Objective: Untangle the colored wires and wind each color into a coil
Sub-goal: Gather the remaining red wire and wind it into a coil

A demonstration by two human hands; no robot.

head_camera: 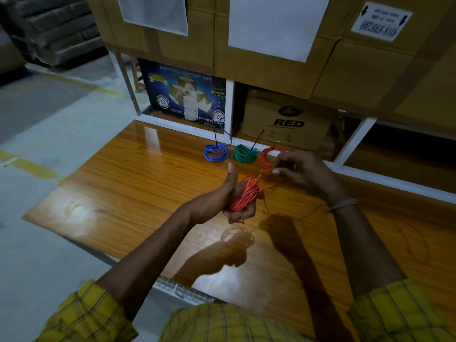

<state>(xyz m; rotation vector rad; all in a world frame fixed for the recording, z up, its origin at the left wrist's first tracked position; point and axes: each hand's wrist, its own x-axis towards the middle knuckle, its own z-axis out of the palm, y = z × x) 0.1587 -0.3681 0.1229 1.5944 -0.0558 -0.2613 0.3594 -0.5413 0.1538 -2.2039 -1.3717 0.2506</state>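
Observation:
My left hand [222, 198] holds a bundle of orange wire [246, 193] wound round its fingers, thumb pointing up, above the wooden table [123, 183]. My right hand [303, 174] pinches the free end of that orange wire just right of the bundle, along with a thin black tie. Three finished coils lie along the table's far edge: a blue coil [216, 152], a green coil [244, 153] and a red coil [267, 155], partly hidden behind my right hand. Black ties stick up from the blue and green coils.
Stacked cardboard boxes [271, 58] stand on a white rack behind the table. Below them sit a blue tape carton [182, 95] and a brown carton marked RED [288, 119]. A concrete floor with yellow lines [32, 166] lies to the left.

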